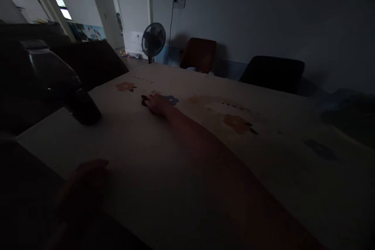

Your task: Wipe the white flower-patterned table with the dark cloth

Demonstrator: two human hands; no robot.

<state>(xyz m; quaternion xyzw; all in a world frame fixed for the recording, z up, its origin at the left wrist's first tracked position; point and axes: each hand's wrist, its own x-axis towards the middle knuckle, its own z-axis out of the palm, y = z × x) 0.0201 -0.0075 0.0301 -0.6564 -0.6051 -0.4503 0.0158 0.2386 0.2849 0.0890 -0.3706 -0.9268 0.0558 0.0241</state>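
Right hand [157, 104] lies at a small dark object [144, 100] on the table [140, 144], reach apparently done, object not lifted, left hand [89, 177] low near the edge, bottle [60, 74] untouched beyond; whether either grip is closed, I cannot tell in this gloom.

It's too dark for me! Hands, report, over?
Right hand: at small dark thing on table. Left hand: near table edge, grip unclear. Bottle: off left, not blocking right hand.
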